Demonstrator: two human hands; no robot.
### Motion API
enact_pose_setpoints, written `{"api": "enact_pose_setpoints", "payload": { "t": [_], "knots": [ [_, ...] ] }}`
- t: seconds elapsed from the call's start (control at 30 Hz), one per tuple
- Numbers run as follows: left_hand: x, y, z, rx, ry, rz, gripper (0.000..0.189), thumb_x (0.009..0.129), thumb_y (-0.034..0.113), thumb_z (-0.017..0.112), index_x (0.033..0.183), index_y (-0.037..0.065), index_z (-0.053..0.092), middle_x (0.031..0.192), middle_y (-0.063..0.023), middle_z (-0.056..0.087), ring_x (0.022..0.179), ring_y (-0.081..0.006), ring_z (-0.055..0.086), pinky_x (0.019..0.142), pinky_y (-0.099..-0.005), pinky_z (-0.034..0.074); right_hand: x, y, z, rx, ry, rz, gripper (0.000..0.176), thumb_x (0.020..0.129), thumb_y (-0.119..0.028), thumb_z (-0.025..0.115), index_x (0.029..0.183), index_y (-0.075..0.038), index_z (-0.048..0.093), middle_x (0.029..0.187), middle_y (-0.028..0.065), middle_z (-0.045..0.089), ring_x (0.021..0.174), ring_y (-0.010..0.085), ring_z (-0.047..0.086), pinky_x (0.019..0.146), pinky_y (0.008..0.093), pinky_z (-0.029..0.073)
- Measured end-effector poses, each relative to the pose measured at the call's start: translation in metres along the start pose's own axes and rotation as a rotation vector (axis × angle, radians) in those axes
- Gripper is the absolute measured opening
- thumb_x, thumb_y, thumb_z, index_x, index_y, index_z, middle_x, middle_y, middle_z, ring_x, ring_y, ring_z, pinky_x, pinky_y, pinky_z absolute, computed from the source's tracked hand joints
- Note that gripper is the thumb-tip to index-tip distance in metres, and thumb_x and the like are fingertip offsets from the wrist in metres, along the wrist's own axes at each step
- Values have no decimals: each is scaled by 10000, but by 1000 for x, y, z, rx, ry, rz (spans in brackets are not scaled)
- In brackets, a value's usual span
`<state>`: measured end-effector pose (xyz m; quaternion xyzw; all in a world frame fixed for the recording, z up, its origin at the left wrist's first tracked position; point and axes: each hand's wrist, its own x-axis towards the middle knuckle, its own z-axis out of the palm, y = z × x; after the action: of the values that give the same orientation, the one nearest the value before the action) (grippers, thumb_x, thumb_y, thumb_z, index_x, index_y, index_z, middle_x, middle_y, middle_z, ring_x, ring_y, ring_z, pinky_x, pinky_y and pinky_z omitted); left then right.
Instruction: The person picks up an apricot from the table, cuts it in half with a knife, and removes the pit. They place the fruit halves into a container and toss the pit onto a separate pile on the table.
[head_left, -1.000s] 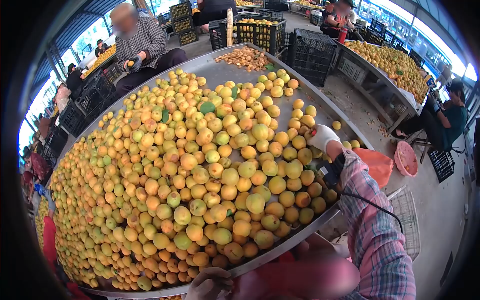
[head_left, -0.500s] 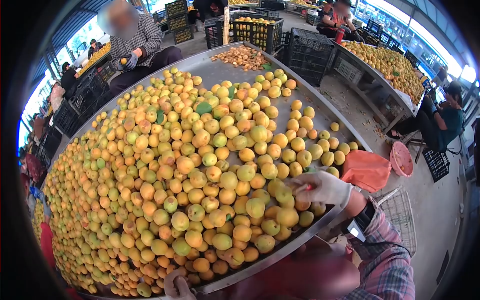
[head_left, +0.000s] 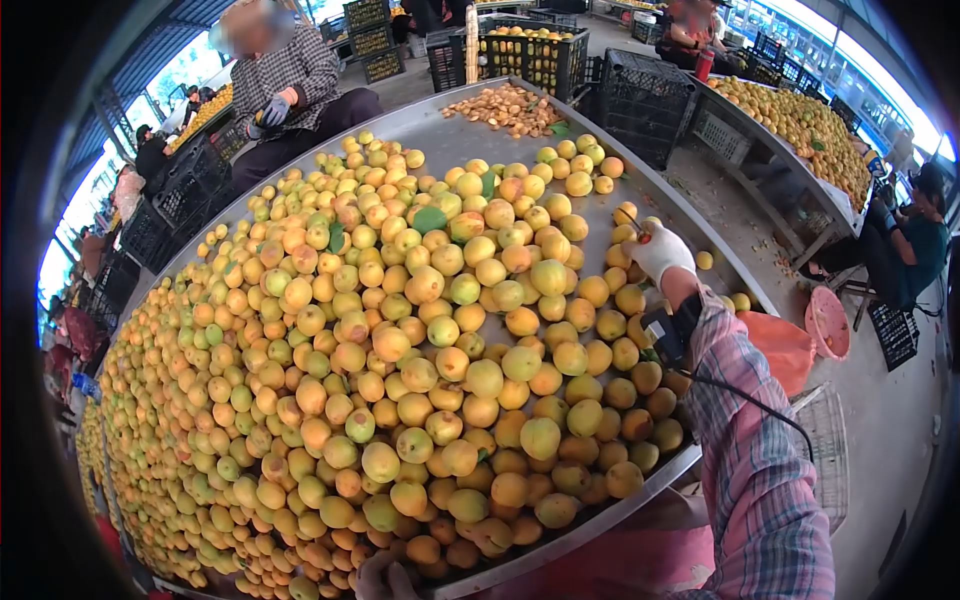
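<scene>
My right hand [head_left: 662,255], in a white glove, reaches over the right side of the metal table [head_left: 690,215]. It is closed on a small red-handled tool [head_left: 645,238] with a thin dark tip. Yellow-orange apricots [head_left: 540,437] surround it, some tinged green and some with brown spots. Low at the near rim is my left hand [head_left: 387,580], its fingers curled beside the fruit. The frame edge cuts it off, and what it holds, if anything, is hidden. A wristband with a black cable is on my right wrist.
Apricot pits [head_left: 508,110] lie heaped at the table's far end. An orange-red bag [head_left: 778,350] hangs at the right edge, near a pink basket [head_left: 827,322]. Black crates [head_left: 640,105] stand behind. Across the table sits a person [head_left: 295,95]; others work at fruit-covered tables.
My right hand has moved away from me, from the apricots near the right front corner to the table's far right side. The view has shifted slightly. My left hand stays by the near rim.
</scene>
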<state>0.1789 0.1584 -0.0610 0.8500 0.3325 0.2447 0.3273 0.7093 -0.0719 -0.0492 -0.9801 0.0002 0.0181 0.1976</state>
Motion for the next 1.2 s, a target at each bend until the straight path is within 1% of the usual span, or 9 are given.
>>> {"api": "enact_pose_setpoints", "payload": {
  "t": [0.07,0.3,0.43,0.53,0.77,0.9,1.03,1.1,1.2],
  "knots": [
    [1,1,1,-11,-13,-20,123,878,82,633,979,16,657,709,-100,602,606,-221,593,564,-337,467,8,-11,4,-140,-11,-20,610,804,-569,546,1224,-137,639,1178,139,665,1082,288,642,901,398,508],
    [-7,-12,6,-120,-13,-102,135,893,90,643,990,-5,643,692,-72,587,569,-148,573,525,-275,460,32,-31,6,-307,-116,74,590,813,-569,541,1132,-97,698,1132,117,690,1038,282,664,881,394,512],
    [-4,-12,6,-65,-28,-20,164,882,104,666,999,-9,644,710,-78,605,557,-148,580,512,-278,461,19,-38,-5,8,-326,11,619,770,-556,645,1136,-58,680,1060,121,705,957,268,687,800,357,538],
    [-2,-5,4,-57,-41,-40,170,884,115,667,999,-8,649,714,-80,613,607,-172,610,544,-287,476,33,-23,25,164,-386,-32,603,755,-513,714,1178,-90,638,884,77,673,759,225,659,664,352,548],
    [1,8,1,39,-15,25,184,851,133,692,985,9,669,849,-135,677,730,-296,644,673,-352,503,-4,-31,7,255,-527,-178,509,765,-471,736,1064,-68,650,800,45,625,604,163,589,490,307,493],
    [-3,2,3,89,5,41,191,831,134,705,982,20,674,892,-131,686,801,-307,643,744,-370,493,-26,-25,-5,631,-570,-83,415,817,-435,707,1049,-94,670,754,12,630,529,122,558,433,256,438],
    [-7,-5,6,71,2,42,188,849,106,683,1016,21,664,897,-102,692,777,-273,643,731,-352,501,-69,-30,-12,642,-631,-232,438,846,-376,702,1125,-47,624,809,37,652,580,119,643,406,221,432],
    [-5,1,6,-10,18,84,98,842,62,641,928,15,645,848,-125,672,749,-261,645,641,-372,497,-92,-34,-15,615,-657,-231,485,842,-367,716,1167,-29,589,863,45,655,616,121,659,409,220,442],
    [-4,-2,3,9,47,117,127,783,29,646,909,21,646,846,-157,658,751,-332,635,671,-402,499,-156,-48,-38,761,-752,-250,539,851,-372,717,1237,-36,551,970,55,643,642,113,661,456,219,465]
  ]
}}
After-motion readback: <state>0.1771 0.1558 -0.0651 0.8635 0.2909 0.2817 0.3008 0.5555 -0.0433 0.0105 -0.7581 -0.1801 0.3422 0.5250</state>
